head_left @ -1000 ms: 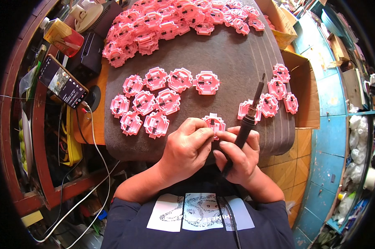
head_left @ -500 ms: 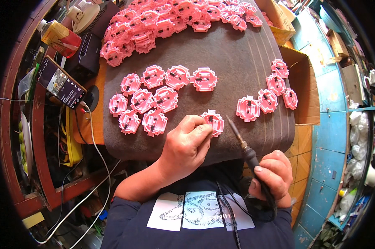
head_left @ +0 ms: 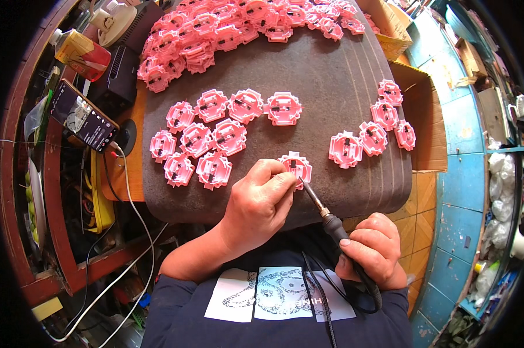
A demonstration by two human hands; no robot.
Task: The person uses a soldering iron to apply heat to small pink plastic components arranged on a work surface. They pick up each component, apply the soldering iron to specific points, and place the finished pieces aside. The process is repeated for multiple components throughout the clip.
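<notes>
My right hand (head_left: 372, 249) is wrapped round the dark handle of a soldering iron (head_left: 334, 226). The iron's tip meets the inside of a round pink plastic housing (head_left: 299, 165) near the table's front edge. Over the left side of this housing, my left hand (head_left: 259, 197) is closed with thumb and forefinger pinched together. Whatever the pinch holds is too small or hidden to make out. Small dark parts sit inside the housings. A group of similar pink housings (head_left: 229, 137) lies to the left, and a smaller group of pink housings (head_left: 373, 138) lies to the right.
A large heap of pink housings (head_left: 215, 32) covers the far side of the dark mat (head_left: 331, 75). Left of it stand a phone (head_left: 83, 119) with a white cable and a bottle (head_left: 82, 55). An open cardboard box (head_left: 427, 122) stands beyond the right edge.
My right hand has brought the soldering iron leftward, so its tip has gone from beside the housing to inside it. My left hand has stayed nearly still.
</notes>
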